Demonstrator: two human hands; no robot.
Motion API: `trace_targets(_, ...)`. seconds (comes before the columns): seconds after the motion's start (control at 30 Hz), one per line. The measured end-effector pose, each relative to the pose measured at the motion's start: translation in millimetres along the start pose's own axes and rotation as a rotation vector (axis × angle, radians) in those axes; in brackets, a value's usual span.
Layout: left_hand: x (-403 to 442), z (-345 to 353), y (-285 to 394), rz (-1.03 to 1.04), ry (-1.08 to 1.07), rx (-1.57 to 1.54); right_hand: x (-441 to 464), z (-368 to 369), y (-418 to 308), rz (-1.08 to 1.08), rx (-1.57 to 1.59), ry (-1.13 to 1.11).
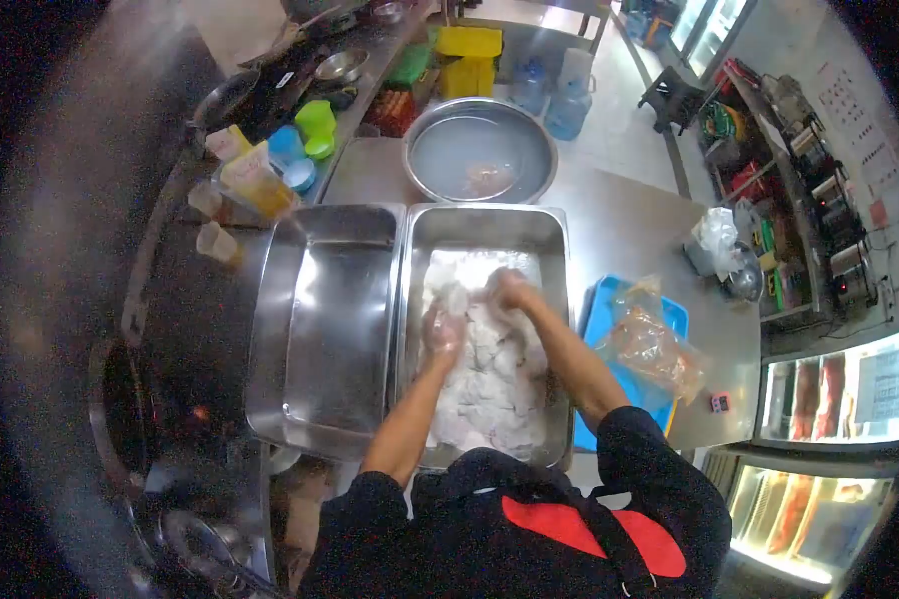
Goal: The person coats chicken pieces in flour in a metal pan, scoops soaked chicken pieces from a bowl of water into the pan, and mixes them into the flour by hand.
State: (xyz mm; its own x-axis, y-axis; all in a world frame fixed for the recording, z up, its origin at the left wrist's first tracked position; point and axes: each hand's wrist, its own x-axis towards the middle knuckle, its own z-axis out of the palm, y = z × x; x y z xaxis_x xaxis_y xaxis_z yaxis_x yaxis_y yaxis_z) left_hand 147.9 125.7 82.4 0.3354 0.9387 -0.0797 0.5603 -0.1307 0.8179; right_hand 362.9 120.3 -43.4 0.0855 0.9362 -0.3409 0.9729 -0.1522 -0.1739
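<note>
A deep steel pan (566,240) holds white powder, like flour, with lumpy coated pieces (484,374) spread through it. Over its left side, my left hand (445,327), dusted white, is closed around a pale powder-coated piece (455,298). My right hand (511,290) is at the far part of the pan, close to the powder. Its fingers look curled in and are blurred, so what they hold, if anything, is hidden.
An identical bare steel pan (335,349) adjoins on the left. Behind stands a round basin (415,165) of cloudy water with a pale piece inside. To the right, a blue tray (609,384) carries a clear plastic bag (654,344). Bottles and containers (255,180) line the left side.
</note>
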Motion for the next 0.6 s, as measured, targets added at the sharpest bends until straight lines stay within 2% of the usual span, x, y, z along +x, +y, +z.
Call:
trace_targets(0.03, -3.5, -3.0, -0.7, -0.034, 0.008, 0.022, -29.4, -42.9, -20.6, 0.056, -0.006, -0.025)
trace_targets(0.07, 10.3, 29.9, -54.0, 0.256, 0.112, 0.136, -72.7, -91.2, -38.1, 0.196, 0.34, 0.094)
trace_targets(0.1, 23.9, 62.0, -106.3, 0.53, 0.259, 0.28, -79.6, -87.2, -28.6, 0.111, 0.758, 0.2)
trace_targets(0.13, 20.1, 62.1, -101.9, 0.485, 0.224, 0.199, -86.3, -79.4, -17.2, 0.022, 1.176, 0.302)
trace_targets(0.2, 9.3, 63.4, -81.8, 0.392, 0.15, 0.035, -81.0, -52.3, -19.5, 0.028, 1.502, 0.637)
trace_targets(0.23, 3.3, 63.6, -71.0, 0.347, 0.11, -0.045, -88.7, -42.5, -30.9, 0.033, 1.367, 0.787)
trace_targets(0.27, -1.6, 65.3, -62.1, 0.306, 0.069, -0.125, -103.8, -55.7, -59.4, 0.059, 1.106, 0.896)
trace_targets(0.3, 3.5, 84.3, -84.8, 0.253, 0.055, -0.11, -118.6, -70.4, -83.6, 0.048, 0.906, 0.915)
trace_targets(0.37, 13.6, 122.3, -130.3, 0.146, 0.026, -0.078, -130.3, -106.1, -88.5, 0.112, 0.838, 0.808)
trace_targets(0.4, 23.3, 96.0, -121.2, 0.061, -0.096, -0.137, -121.8, -109.8, -74.0, 0.267, 0.748, 0.691)
trace_targets(0.43, 19.7, 80.8, -107.6, 0.05, -0.071, -0.11, -115.3, -97.3, -65.4, 0.275, 0.727, 0.72)
trace_targets(0.5, 1.0, 10.9, -24.1, 0.026, -0.022, -0.058, -108.1, -63.2, -55.7, 0.281, 0.68, 0.747)
trace_targets(0.53, -10.8, 13.4, -5.1, 0.012, -0.063, 0.024, -132.2, -99.4, -98.3, 0.185, 0.323, 0.654)
trace_targets(0.57, -13.5, 14.0, 2.0, 0.006, -0.101, 0.11, -128.6, -95.9, -91.8, 0.152, 0.46, 0.638)
trace_targets(0.6, -7.1, 18.9, -26.0, 0.243, -0.056, 0.263, -119.4, -94.3, -74.2, 0.115, 0.591, 0.631)
